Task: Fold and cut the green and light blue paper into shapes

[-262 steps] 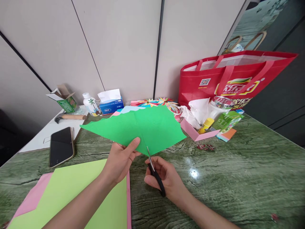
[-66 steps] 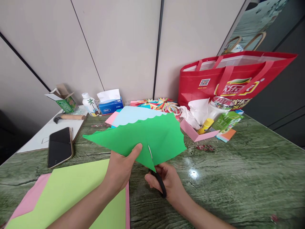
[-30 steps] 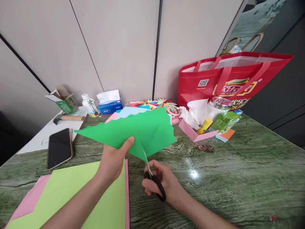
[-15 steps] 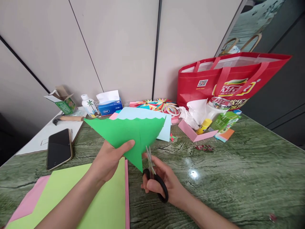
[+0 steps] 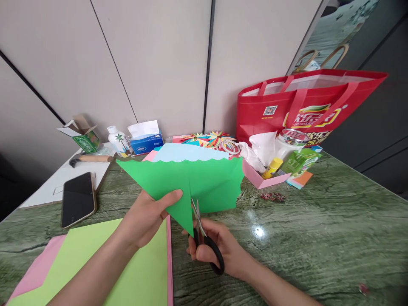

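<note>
My left hand point(image 5: 145, 216) pinches a green sheet of paper point(image 5: 178, 180) with a scalloped top edge and holds it above the table. My right hand point(image 5: 219, 250) grips black-handled scissors point(image 5: 204, 238), and their blades stand in a cut running up from the sheet's lower edge. The part of the sheet right of the cut hangs a little apart from the left part. A light blue sheet point(image 5: 188, 152) with a wavy edge lies on the table behind the green one.
Lime green paper point(image 5: 105, 263) lies on pink paper point(image 5: 35, 272) at the front left. A phone point(image 5: 78, 199), hammer point(image 5: 91, 158), bottle point(image 5: 116, 141) and tissue box point(image 5: 145, 138) are at the back left. A red bag point(image 5: 306, 106), pink tray point(image 5: 261, 178) and glue stick point(image 5: 270, 168) are at the right.
The green sheet was turned in my left hand and the scissors cut upward into it. The right part of the sheet, hidden half a second ago, shows again beside the cut.
</note>
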{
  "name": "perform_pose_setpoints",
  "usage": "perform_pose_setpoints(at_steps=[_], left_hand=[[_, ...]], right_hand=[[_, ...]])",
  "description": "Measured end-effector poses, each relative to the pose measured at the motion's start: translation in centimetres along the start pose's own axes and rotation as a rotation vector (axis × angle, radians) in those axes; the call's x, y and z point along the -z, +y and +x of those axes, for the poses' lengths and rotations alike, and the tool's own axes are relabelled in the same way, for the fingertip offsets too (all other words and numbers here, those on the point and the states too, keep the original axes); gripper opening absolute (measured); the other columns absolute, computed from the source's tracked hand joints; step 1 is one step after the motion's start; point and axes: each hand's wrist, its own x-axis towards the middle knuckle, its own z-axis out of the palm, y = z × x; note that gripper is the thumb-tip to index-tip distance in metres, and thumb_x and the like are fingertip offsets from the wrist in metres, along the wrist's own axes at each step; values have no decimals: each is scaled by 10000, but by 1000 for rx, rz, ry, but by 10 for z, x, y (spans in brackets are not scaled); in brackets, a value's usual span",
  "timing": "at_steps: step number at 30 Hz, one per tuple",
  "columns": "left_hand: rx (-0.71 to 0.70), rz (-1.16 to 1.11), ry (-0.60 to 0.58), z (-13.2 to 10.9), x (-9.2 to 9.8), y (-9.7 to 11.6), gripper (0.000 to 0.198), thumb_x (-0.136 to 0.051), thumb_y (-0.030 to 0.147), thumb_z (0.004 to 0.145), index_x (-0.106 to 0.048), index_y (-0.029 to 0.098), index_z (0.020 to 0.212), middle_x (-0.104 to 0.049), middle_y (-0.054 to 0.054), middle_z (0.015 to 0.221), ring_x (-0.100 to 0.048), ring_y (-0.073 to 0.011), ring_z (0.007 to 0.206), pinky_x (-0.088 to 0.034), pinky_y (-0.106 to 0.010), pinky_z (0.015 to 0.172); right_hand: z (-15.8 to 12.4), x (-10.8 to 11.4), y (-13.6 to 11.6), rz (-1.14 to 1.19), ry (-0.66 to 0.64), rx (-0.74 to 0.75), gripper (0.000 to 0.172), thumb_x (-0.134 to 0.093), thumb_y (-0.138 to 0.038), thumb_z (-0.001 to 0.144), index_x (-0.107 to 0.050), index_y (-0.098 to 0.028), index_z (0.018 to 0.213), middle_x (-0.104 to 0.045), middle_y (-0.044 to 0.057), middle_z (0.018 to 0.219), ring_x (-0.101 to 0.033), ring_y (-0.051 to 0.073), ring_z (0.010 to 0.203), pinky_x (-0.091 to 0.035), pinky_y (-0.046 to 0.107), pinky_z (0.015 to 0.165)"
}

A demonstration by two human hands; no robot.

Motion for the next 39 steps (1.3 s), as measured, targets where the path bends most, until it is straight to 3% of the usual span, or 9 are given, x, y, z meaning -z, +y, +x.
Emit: perform_pose_setpoints(at_steps=[3,7,11,16,21,27,39], left_hand=[[87,-69,-28,-2,-3,0,368,-775,239,613,-660,169,955,-710,-96,975,-677,-293,820,-576,-380,652],[93,-102,-36,-5,-8,-5,287,-758,238,636,-665,158,895,-707,-98,968,-680,-290,797,-584,-404,656],[79,-66,-13,-7,-12,-12,375,-750,271,651,-640,164,993,-715,-92,918,-683,-269,735,-577,-389,627],[35,-77,37,-10,-17,-21,496,-755,281,655,-596,198,1118,-705,-75,991,-658,-257,886,-546,-361,751],[49,-59,74,-12,-20,-24,444,-765,301,637,-636,193,1048,-701,-81,1017,-612,-285,1007,-542,-340,728],[128,-172,63,-13,-24,-23,318,-747,268,653,-680,150,941,-721,-92,932,-669,-251,837,-544,-338,721],[16,-155,174,-18,-28,-29,616,-779,276,606,-558,203,1177,-668,-85,1094,-592,-284,1035,-516,-374,802]], right_hand=[[-1,0,2,10,-23,-41,471,-724,-539,622,-535,-173,851,-523,-9,714,-460,101,606,-377,245,582],[-2,-2,-2,-28,-6,-21,403,-727,-483,652,-516,-171,797,-523,-11,704,-450,101,617,-367,231,567],[0,-6,-10,-98,73,0,384,-765,-402,628,-519,-176,817,-517,-24,665,-444,106,605,-372,228,552],[3,-8,-12,-82,144,19,442,-786,-436,572,-499,-177,786,-495,-29,648,-433,108,587,-376,234,545],[4,-6,-8,-35,157,14,491,-773,-493,559,-478,-188,805,-507,-24,643,-441,114,577,-367,237,531],[5,-7,-8,-33,186,2,515,-801,-474,514,-480,-199,808,-510,-29,647,-446,116,579,-368,238,533],[6,-3,-3,-85,252,31,430,-802,-427,539,-521,-190,763,-474,-50,635,-385,96,562,-350,223,549]])
